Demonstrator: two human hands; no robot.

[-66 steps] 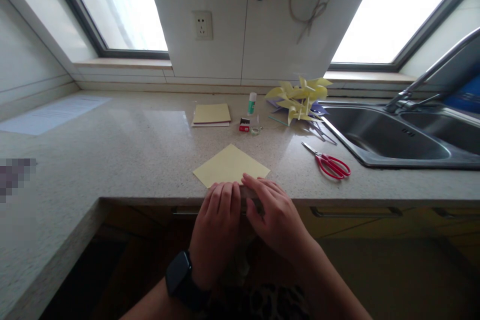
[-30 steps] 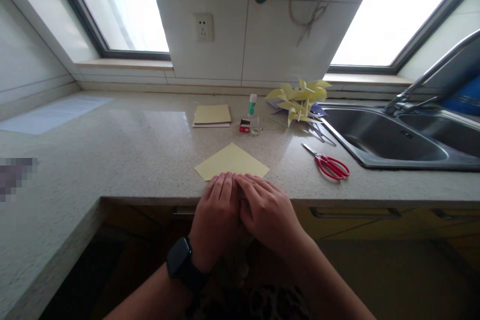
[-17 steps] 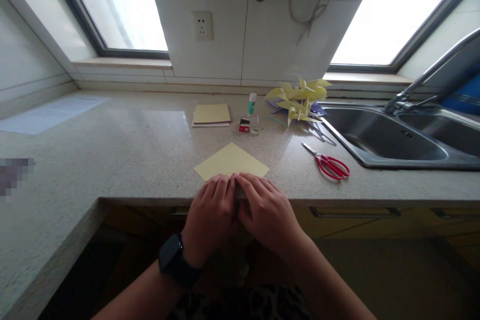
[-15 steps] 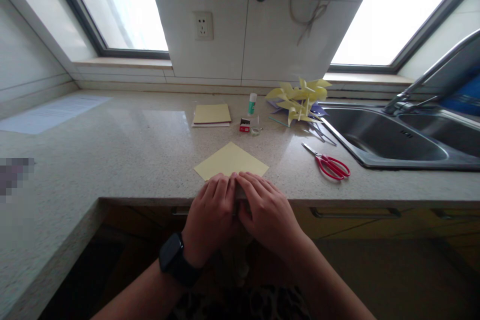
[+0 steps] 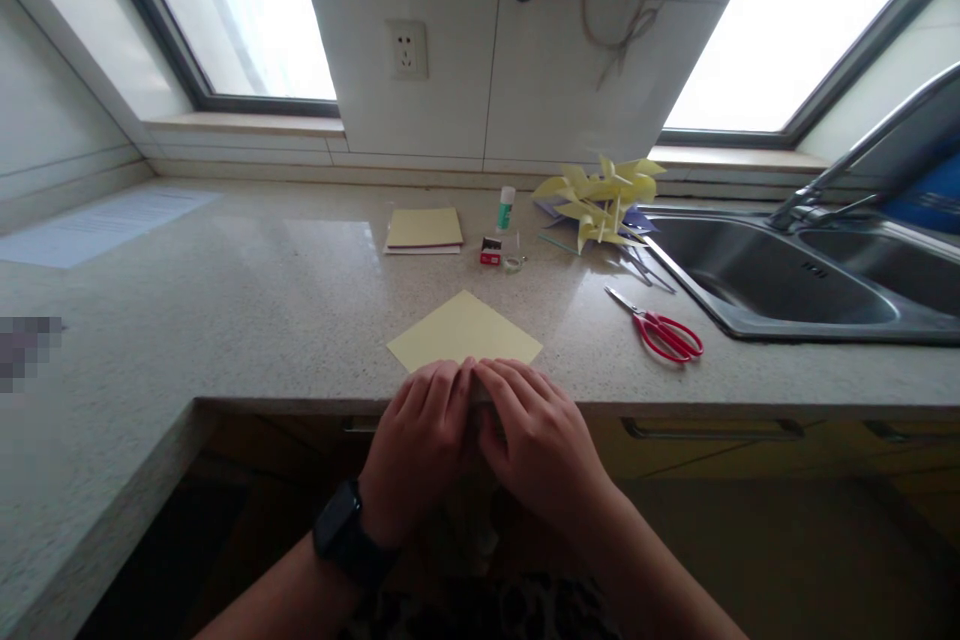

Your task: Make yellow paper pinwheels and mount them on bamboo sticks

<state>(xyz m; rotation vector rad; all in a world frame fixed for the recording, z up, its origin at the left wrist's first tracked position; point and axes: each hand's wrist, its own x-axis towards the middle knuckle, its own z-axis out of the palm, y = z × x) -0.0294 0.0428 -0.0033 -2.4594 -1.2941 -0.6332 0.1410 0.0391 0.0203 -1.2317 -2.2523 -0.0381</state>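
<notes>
Black smartwatch [image 5: 341,542], bare forearms

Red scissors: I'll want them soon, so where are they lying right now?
In the head view the red scissors lie on the countertop to the right of the yellow paper sheet, just before the sink.

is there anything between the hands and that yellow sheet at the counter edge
Nothing visible: the left hand and right hand already rest their fingertips on the near corner of the yellow paper sheet. The red scissors lie well off to the right.
</notes>
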